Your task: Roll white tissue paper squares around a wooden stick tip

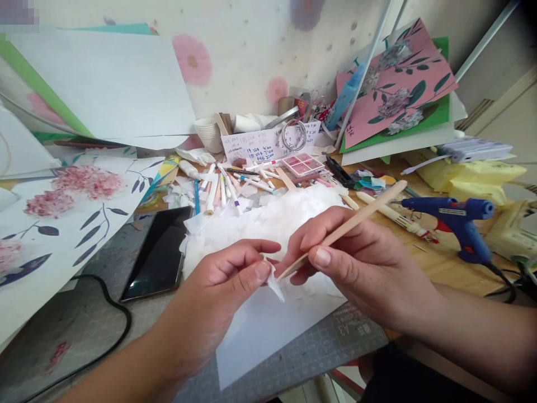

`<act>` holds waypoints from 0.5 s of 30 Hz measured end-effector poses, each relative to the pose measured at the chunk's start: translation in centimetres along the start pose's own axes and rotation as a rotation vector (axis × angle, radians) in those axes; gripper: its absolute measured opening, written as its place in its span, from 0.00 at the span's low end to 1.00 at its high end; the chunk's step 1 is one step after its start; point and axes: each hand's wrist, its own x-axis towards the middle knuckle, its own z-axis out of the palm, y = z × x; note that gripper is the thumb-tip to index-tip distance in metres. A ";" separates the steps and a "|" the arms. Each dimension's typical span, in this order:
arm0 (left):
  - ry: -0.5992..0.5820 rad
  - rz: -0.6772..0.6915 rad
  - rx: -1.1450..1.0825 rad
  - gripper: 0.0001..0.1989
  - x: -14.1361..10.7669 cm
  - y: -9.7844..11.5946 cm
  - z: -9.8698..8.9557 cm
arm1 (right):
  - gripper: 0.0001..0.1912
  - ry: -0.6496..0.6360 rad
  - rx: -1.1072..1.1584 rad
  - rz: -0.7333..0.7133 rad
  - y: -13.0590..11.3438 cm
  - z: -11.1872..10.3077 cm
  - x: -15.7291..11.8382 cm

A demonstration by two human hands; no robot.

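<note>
Between thumb and fingers, my left hand (pixel 239 280) pinches a small folded piece of white tissue paper (pixel 276 286). My right hand (pixel 356 257) grips a flat wooden craft stick (pixel 356 218), its lower tip close against the tissue. Whether the tip touches the tissue I cannot tell. Behind both hands lies a heap of white tissue pieces (pixel 268 215), resting on a white sheet of paper (pixel 255 341). Under that sheet is a grey cutting mat (pixel 352 330).
Left of the heap lies a black phone (pixel 157 254), near a black cable (pixel 121 308) and flower-decorated paper (pixel 88 224). Several markers (pixel 226 187) and a pink palette (pixel 302 165) sit behind. A blue glue gun (pixel 465 221) lies at right, below a pink flower picture (pixel 403 84).
</note>
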 end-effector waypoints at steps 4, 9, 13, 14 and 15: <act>-0.005 0.018 -0.076 0.11 0.1 0.1 0.1 | 0.02 -0.004 0.035 0.007 0.1 0.0 0.0; 0.066 -0.018 -0.232 0.10 0.2 0.3 0.4 | 0.04 -0.009 -0.082 -0.108 -0.6 0.0 0.0; 0.031 -0.124 -0.462 0.12 0.3 0.7 0.6 | 0.07 -0.039 -0.279 -0.179 -1.1 0.0 -0.2; 0.026 -0.143 -0.509 0.11 0.4 0.7 0.7 | 0.08 -0.046 -0.307 -0.190 -1.2 0.1 -0.3; 0.028 -0.152 -0.543 0.11 0.4 0.8 0.7 | 0.08 -0.050 -0.324 -0.203 -1.2 0.1 -0.3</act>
